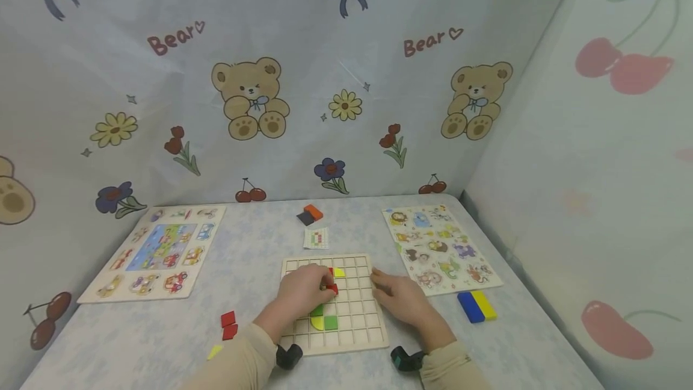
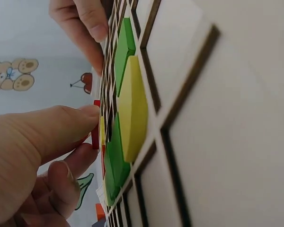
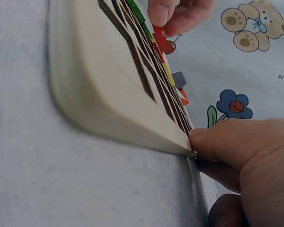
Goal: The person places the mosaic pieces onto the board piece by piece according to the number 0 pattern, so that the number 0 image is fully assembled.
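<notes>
At the far left of the counter (image 1: 108, 342) lies a vehicle puzzle board (image 1: 154, 253). Nearer the middle sit two loose red tiles (image 1: 228, 324) and one yellow tile (image 1: 215, 351).

The left hand (image 1: 303, 294) pinches a red piece (image 1: 331, 287) between thumb and fingertip, holding it at a cell in the upper middle of the wooden grid board (image 1: 357, 330). Judging by the board, the filling is at an early stage: one yellow square, two green pieces and one yellow half-round are seated, and most cells are bare. A small pattern card (image 1: 316, 238) and an orange-and-dark block pair (image 1: 310, 215) lie beyond the board.

The right hand (image 1: 403, 300) grips the board's right edge, thumb pressed to its rim, steadying it. Further right lie one animal puzzle board (image 1: 438, 248) and a blue and a yellow bar (image 1: 476, 306) side by side.
</notes>
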`<state>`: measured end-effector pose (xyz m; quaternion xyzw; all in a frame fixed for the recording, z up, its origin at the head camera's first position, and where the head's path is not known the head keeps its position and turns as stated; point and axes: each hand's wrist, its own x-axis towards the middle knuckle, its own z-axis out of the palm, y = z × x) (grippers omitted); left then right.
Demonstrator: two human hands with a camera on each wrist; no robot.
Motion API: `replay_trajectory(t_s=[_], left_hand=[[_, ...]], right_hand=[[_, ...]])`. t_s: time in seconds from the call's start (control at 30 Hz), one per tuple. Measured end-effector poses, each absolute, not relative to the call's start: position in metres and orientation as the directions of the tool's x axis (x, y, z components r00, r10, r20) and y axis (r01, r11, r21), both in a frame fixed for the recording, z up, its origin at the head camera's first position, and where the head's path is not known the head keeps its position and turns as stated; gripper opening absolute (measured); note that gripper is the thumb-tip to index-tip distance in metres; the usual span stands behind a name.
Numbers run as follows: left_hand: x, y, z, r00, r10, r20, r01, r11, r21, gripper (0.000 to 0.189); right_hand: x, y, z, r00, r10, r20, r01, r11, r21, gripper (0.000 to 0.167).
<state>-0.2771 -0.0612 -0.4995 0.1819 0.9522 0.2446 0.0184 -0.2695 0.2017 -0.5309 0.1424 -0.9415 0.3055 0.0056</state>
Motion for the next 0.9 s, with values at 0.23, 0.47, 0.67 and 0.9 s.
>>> replay_trajectory(t_s=[0.23,0.47,0.67,0.9], left_hand=[[-0.288,-0.047,-0.500,-0.927,0.373,0.042,0.350,0.819,0.455,0.008],[-0.296,-0.040,-0.500,-0.929,0.369,0.021,0.332,0.810,0.484,0.006],[-0.301,-0.037,-0.502,-0.951,0.310,0.010,0.269,0.812,0.518,0.008],[-0.287,-0.053,-0.493,-0.954,0.301,0.007,0.262,0.819,0.510,0.012]], right_hand=[[-0.271,0.203,-0.532,-0.948,-0.295,0.119,-0.309,0.767,-0.563,0.042],[-0.271,0.204,-0.530,-0.950,-0.294,0.108,-0.301,0.762,-0.574,0.043],[-0.270,0.205,-0.530,-0.945,-0.307,0.110,-0.314,0.766,-0.561,0.044],[-0.271,0.202,-0.530,-0.951,-0.295,0.097,-0.296,0.765,-0.572,0.043]])
